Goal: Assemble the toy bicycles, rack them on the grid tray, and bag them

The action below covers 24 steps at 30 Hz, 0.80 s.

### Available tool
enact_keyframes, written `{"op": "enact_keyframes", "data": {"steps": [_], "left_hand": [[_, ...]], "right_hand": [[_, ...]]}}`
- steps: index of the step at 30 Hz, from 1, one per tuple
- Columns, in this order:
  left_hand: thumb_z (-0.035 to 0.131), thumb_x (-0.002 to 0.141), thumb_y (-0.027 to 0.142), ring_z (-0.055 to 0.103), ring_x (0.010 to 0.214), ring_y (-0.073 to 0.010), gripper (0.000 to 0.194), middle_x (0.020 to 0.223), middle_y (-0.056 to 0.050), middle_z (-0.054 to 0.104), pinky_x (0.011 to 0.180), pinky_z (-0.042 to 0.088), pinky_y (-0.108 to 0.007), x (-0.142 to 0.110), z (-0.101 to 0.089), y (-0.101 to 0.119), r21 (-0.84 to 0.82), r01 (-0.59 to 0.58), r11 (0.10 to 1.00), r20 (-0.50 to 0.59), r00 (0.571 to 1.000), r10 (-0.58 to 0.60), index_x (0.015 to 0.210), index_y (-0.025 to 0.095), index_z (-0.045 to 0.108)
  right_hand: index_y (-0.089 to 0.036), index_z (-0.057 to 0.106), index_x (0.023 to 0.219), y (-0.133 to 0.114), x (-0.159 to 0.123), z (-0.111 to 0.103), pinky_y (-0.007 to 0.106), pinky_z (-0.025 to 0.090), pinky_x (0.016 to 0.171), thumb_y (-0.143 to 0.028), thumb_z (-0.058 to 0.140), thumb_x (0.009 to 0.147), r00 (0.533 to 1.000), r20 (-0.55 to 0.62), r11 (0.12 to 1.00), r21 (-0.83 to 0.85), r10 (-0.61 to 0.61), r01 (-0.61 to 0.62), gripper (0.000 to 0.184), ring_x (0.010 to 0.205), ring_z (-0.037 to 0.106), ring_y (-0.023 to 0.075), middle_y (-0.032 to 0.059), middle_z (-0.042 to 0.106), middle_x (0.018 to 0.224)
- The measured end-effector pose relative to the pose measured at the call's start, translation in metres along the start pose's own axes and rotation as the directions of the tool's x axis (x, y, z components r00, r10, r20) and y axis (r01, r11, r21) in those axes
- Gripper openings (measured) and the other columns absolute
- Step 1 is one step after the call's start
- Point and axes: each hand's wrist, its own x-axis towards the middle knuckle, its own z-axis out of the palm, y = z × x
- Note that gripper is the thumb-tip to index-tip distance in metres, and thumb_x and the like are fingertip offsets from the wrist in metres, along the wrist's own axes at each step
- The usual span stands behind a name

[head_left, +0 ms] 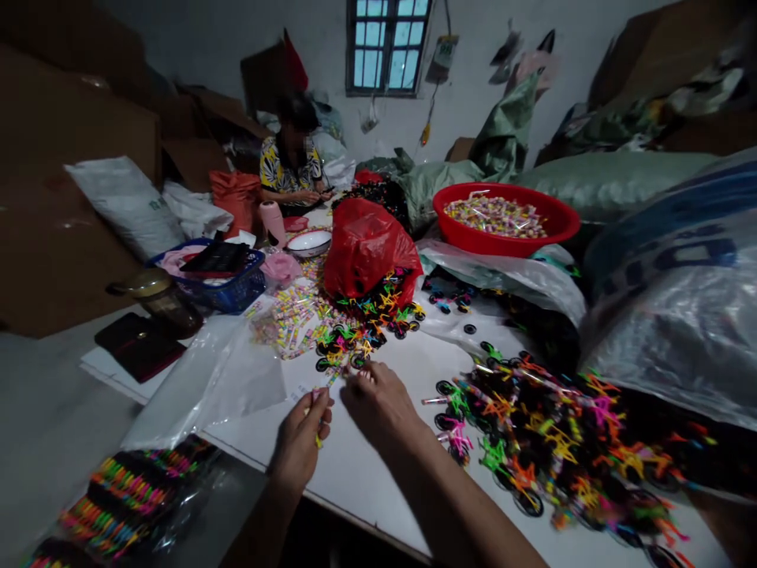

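- Toy bikes (556, 446) in green, orange, yellow and pink, with black wheels, lie in a large heap on the right of the white tabletop (438, 351); a smaller heap (355, 339) of them spills from the mouth of a red plastic bag (370, 244), just beyond our hands.
- Our left hand (304, 434) has its grip closed on a small yellow and pinkish piece (319, 442), mostly hidden by the fingers.
- Our right hand (378, 386) reaches in beside the left, fingers bent down at the near edge of the smaller heap; we cannot tell whether its grip is clenched on anything.
- Small wrapped tubes (296, 319) in pale colours lie loose to the left of the red bag, and more of them fill a red basin (502, 246) beyond the large heap.
- To our left we see a clear plastic sheet (195, 386), a dark purse (139, 347), a brownish jug (159, 296) and a blue basket (236, 296) with a black item lying on top.
- Past the basket stand a pink bottle (273, 225) and a white bowl (309, 243).
- Across from us, a person (289, 170) in a patterned shirt sits with both hands together over the far end.
- Large sacks (680, 308) rise on our right.
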Motion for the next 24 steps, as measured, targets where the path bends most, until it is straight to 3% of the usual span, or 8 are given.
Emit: {"op": "enact_keyframes", "data": {"steps": [4,7,10,12,14,16,21,24], "left_hand": [[0.073,0.065,0.051,0.042,0.047,-0.0055,0.041,0.065,0.003,0.057,0.041,0.023,-0.018,0.010,0.022,-0.012,0.120,-0.065,0.991,0.200,0.979,0.040,0.080,0.016,0.059],[0.072,0.067,0.048,0.041,0.049,-0.0056,0.036,0.065,0.005,0.054,0.042,0.024,-0.018,0.000,0.039,-0.017,0.046,-0.069,0.997,0.231,0.971,0.056,0.081,0.017,0.058],[0.072,0.069,0.045,0.041,0.051,-0.0060,0.035,0.066,0.005,0.052,0.043,0.024,-0.017,-0.013,0.041,-0.019,0.002,-0.038,0.999,0.282,0.959,0.036,0.085,0.018,0.058],[0.072,0.069,0.046,0.037,0.049,-0.0054,0.038,0.064,0.005,0.049,0.043,0.022,-0.018,-0.020,0.035,-0.020,0.041,-0.033,0.999,0.302,0.953,0.019,0.090,0.017,0.058],[0.071,0.070,0.047,0.034,0.048,-0.0051,0.041,0.063,0.006,0.047,0.043,0.020,-0.018,-0.024,0.027,-0.022,0.083,-0.045,0.996,0.280,0.960,0.020,0.096,0.017,0.059],[0.068,0.072,0.049,0.035,0.050,-0.0057,0.044,0.064,0.005,0.047,0.044,0.021,-0.018,-0.028,0.018,-0.022,0.127,-0.054,0.990,0.267,0.963,0.018,0.102,0.017,0.060],[0.068,0.070,0.053,0.046,0.061,-0.0099,0.044,0.071,0.000,0.055,0.052,0.032,-0.018,-0.041,0.009,-0.017,0.189,-0.026,0.982,0.287,0.957,-0.030,0.095,0.017,0.065],[0.071,0.068,0.048,0.043,0.055,-0.0087,0.042,0.064,0.001,0.054,0.049,0.031,-0.018,-0.047,0.010,-0.018,0.195,-0.036,0.980,0.343,0.939,-0.034,0.096,0.016,0.066]], "right_hand": [[-0.023,0.057,0.112,0.005,-0.044,-0.031,0.029,0.044,0.074,-0.014,0.053,0.088,0.966,0.067,0.965,0.105,-0.248,0.241,0.025,0.090,0.052,0.0194,0.0086,0.057,0.107],[-0.023,0.056,0.116,-0.004,-0.063,-0.033,0.029,0.045,0.076,-0.016,0.044,0.091,0.996,-0.083,0.930,0.368,0.040,-0.006,0.028,0.096,0.053,0.0197,0.0105,0.055,0.113],[-0.016,0.060,0.104,-0.014,-0.071,-0.020,0.026,0.046,0.065,-0.033,0.051,0.088,0.858,0.043,0.548,0.753,0.512,-0.365,0.026,0.080,0.057,0.0183,0.0093,0.060,0.094],[-0.014,0.062,0.087,-0.018,-0.072,-0.012,0.023,0.042,0.056,-0.044,0.059,0.081,0.792,0.283,0.231,0.855,0.541,-0.464,0.031,0.063,0.054,0.0149,0.0039,0.060,0.072],[-0.014,0.061,0.076,-0.021,-0.070,-0.011,0.022,0.039,0.053,-0.047,0.062,0.076,0.788,0.377,0.055,0.887,0.487,-0.458,0.034,0.057,0.049,0.0127,0.0005,0.056,0.062],[-0.014,0.060,0.074,-0.022,-0.066,-0.019,0.022,0.038,0.055,-0.047,0.064,0.075,0.783,0.343,0.024,0.910,0.520,-0.415,0.033,0.058,0.049,0.0126,-0.0002,0.056,0.062],[-0.015,0.063,0.073,-0.022,-0.062,-0.041,0.024,0.039,0.057,-0.047,0.059,0.079,0.784,0.272,0.165,0.890,0.557,-0.426,0.032,0.061,0.051,0.0146,0.0017,0.058,0.064],[-0.015,0.060,0.068,-0.024,-0.068,-0.039,0.022,0.036,0.052,-0.048,0.061,0.077,0.792,0.313,0.096,0.902,0.524,-0.421,0.034,0.055,0.047,0.0122,0.0002,0.056,0.060]]}}
